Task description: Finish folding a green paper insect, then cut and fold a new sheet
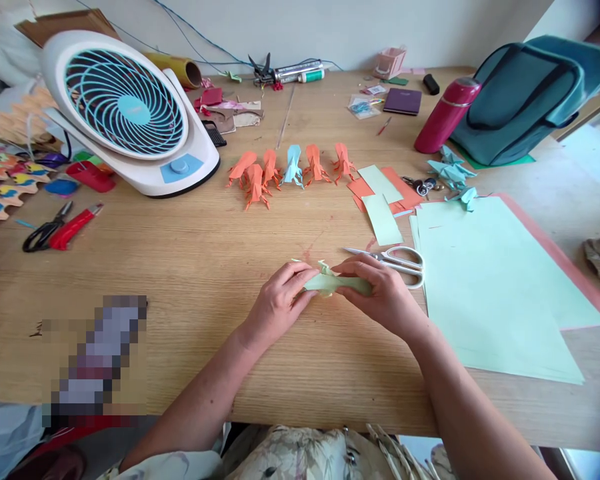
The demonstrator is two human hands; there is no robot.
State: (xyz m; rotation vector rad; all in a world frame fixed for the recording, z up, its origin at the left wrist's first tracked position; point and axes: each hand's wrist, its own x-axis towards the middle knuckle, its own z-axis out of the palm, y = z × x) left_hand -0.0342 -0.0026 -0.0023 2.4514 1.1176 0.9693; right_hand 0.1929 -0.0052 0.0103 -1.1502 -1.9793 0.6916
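Observation:
Between my two hands is a partly folded piece of pale green paper [336,283], held just above the table. My left hand [283,293] pinches its left end between thumb and fingers. At the other end my right hand [380,293] grips it the same way, and the fingers hide part of the folds. White-handled scissors [414,259] lie right beside my right hand. Farther back stands a row of folded paper figures, several orange [256,185] and one light blue [293,165].
Pale green sheets [490,287] lie at right, with cut green strips [384,220] and teal folded figures [450,172] nearby. A white fan [190,163], black scissors [37,235] and a red cutter [75,228] are at left. A pink flask [445,117] and teal bag [515,100] stand back right.

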